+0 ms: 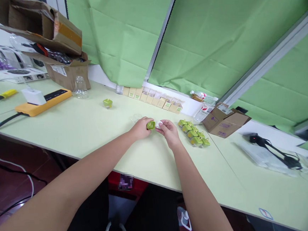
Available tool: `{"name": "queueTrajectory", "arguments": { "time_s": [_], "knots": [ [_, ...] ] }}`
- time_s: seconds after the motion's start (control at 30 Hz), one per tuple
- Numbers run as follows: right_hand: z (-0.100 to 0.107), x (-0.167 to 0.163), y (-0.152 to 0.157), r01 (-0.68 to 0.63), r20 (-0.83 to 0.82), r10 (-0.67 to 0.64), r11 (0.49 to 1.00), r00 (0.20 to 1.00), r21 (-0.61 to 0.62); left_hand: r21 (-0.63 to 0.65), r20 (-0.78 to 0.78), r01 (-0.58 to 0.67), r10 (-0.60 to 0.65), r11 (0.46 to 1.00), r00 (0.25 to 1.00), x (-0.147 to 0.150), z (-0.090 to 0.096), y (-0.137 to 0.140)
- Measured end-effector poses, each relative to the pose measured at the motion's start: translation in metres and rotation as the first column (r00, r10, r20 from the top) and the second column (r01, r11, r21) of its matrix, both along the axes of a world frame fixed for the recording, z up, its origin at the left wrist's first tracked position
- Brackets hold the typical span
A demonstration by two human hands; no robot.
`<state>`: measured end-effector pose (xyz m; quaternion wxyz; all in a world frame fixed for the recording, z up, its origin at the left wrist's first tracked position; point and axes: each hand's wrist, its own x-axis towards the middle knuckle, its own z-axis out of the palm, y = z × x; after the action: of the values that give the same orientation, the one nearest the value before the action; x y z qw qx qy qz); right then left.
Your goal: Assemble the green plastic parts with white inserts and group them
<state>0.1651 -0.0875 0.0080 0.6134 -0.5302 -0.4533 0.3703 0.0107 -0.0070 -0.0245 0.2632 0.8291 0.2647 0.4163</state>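
Observation:
Over the middle of the table, my left hand (pixel 141 128) is closed around a small green container (pixel 151 125), its green face turned to the right. Beside it my right hand (pixel 169 131) pinches a small round white piece (pixel 158 124) between thumb and fingers. The two pieces are close together; whether they touch is unclear. Right of my hands stand several green-lidded containers (pixel 192 132) in a tight group. One more green-lidded container (pixel 107 103) stands apart at the left. A clear plastic piece (pixel 136 117) lies just behind my left hand.
A row of small beige boxes (pixel 152 97) lines the back edge. On the left are an orange power strip (pixel 46 102), a yellow screwdriver (pixel 6 94), a clear jar (pixel 80 88) and cardboard boxes (pixel 68 74). A cardboard box (pixel 223 120) and a black headset-like device (pixel 275 150) lie right.

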Motion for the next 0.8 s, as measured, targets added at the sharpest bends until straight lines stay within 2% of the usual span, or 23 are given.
{"name": "queueTrajectory", "arguments": {
  "time_s": [0.23,0.5,0.8],
  "knots": [
    [-0.0005,-0.0027,-0.0006,0.059,0.048,-0.065,0.992,0.997,0.115,-0.001,-0.024,0.003,-0.003,1.000,1.000,-0.0005,0.0002,0.0005],
    [-0.0058,-0.0012,0.0016,0.007,0.175,-0.023,0.996,0.984,0.089,-0.024,-0.011,0.037,-0.037,0.999,0.999,-0.0018,0.0010,-0.0013],
    [-0.0051,0.0001,0.0024,0.027,0.254,-0.049,0.996,0.966,0.091,0.006,-0.025,0.030,-0.030,1.000,0.999,-0.0006,0.0001,-0.0012]
  ]
}}
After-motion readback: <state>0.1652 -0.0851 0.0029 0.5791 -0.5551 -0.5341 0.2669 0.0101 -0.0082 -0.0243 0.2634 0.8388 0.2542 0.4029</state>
